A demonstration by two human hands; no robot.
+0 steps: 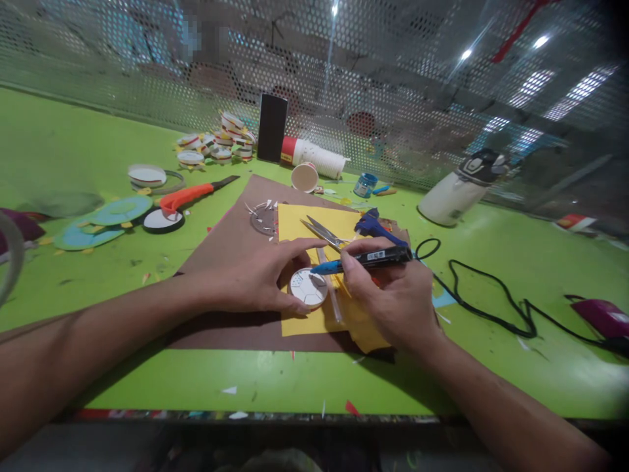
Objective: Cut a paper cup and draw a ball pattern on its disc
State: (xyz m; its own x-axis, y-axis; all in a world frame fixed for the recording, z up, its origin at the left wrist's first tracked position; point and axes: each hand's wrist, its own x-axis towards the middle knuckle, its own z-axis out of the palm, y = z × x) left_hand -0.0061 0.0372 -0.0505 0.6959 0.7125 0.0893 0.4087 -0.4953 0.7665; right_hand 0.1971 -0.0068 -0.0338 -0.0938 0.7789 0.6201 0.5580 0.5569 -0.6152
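Observation:
My left hand (268, 278) grips the edge of a small white disc (310, 295), thumb at its near side and fingers at its far side. Black lines form a football-like pattern on the disc, with dots in one part. In my right hand (393, 295) is a marker pen (361, 259) with a black barrel and a blue front, its tip at the disc's top. Beneath lies yellow paper (295, 324) on a brown board (216, 255). Metal scissors (324, 231) rest beyond my hands, and a clear stick (333, 295) lies beside the disc.
An orange-handled knife (191, 195) and blue discs (105, 219) lie left. Behind stand a pile of small white round pieces (221, 141), a dark phone (272, 128), stacked paper cups (317, 157) and a blue jar (365, 185). To the right are a white bottle (449, 193) and a black cord (491, 321).

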